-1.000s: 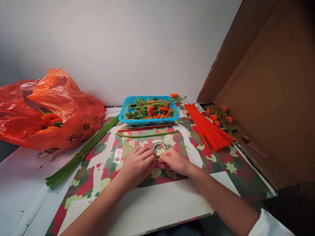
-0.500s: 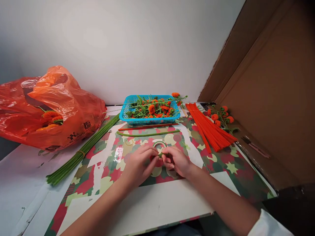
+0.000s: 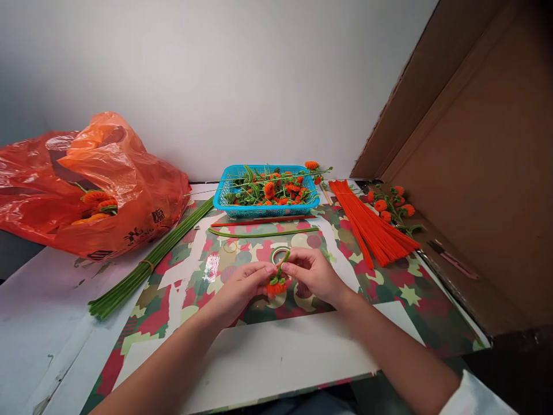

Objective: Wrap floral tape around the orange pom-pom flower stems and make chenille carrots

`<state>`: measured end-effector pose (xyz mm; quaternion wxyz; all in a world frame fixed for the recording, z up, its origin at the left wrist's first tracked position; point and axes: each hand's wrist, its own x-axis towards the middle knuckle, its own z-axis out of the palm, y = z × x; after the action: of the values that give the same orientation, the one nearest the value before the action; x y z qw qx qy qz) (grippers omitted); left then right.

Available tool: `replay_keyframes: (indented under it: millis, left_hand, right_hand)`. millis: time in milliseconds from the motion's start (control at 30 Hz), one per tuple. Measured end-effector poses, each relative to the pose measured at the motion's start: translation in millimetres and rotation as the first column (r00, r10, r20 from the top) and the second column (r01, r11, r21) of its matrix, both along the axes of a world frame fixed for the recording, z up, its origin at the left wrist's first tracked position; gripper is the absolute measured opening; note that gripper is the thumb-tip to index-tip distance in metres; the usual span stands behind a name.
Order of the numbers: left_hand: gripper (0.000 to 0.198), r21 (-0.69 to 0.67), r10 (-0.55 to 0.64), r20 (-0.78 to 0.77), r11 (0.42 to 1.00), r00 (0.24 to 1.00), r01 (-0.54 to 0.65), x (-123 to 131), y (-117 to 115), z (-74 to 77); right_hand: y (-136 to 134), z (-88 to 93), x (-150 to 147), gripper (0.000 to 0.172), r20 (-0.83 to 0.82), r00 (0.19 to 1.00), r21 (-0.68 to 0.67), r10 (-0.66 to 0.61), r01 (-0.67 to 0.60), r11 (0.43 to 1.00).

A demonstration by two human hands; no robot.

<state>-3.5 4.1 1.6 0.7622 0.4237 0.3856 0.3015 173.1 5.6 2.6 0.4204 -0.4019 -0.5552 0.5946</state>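
Note:
Between my two hands is a small orange pipe-cleaner flower (image 3: 277, 288), its bloom hanging down and its green stem pointing up. My left hand (image 3: 246, 288) is closed, thumb and fingers pinching the flower near its green leaves. From the other side my right hand (image 3: 317, 276) pinches the green stem, fingers curled. Just behind the stem lies a roll of tape (image 3: 276, 253), partly covered by my right hand. Beyond it a green pipe cleaner (image 3: 263, 233) and red pipe cleaners (image 3: 237, 222) lie crosswise on the patterned board (image 3: 254, 252).
A blue basket (image 3: 265, 212) of orange flowers and green stems stands at the back. Left are a bundle of green pipe cleaners (image 3: 159, 256) and an orange plastic bag (image 3: 129, 190). Right are orange pipe cleaners (image 3: 367, 225), finished flowers (image 3: 391, 204), a utility knife (image 3: 455, 260) and a cardboard wall (image 3: 466, 144).
The flower has turned so its orange bloom now shows below my fingers with the stem up. My hands have shifted slightly and the whole view has moved a little.

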Motion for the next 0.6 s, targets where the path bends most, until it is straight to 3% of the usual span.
replay_keyframes:
  millis: [167, 367, 500, 600]
  left_hand:
    - [0.033, -0.023, -0.011, 0.057, 1.000, 0.998, 0.012, -1.1, 1.6, 3.0]
    - [0.031, 0.161, 0.084, 0.009, 0.983, 0.996, -0.085, -2.5, 0.3, -3.3]
    - [0.031, 0.333, 0.215, 0.004, 0.921, 0.977, -0.204, -0.7, -0.2, -4.6]
    - [0.031, 0.459, 0.297, -0.072, 0.858, 0.952, -0.233, -0.3, -0.9, -5.5]
  right_hand:
    - [1.3, -0.3, 1.8, 0.018, -0.001, 1.000, 0.114, -0.012, 0.012, 0.993]
    - [-0.4, -1.2, 2.1, 0.015, 0.059, 0.996, 0.258, -0.068, 0.051, 0.965]
    - [-2.9, -0.7, 2.3, 0.013, 0.144, 0.972, 0.287, -0.187, 0.139, 0.948]
    - [-3.4, -1.9, 2.3, 0.013, 0.278, 0.937, 0.413, -0.211, 0.082, 0.907]
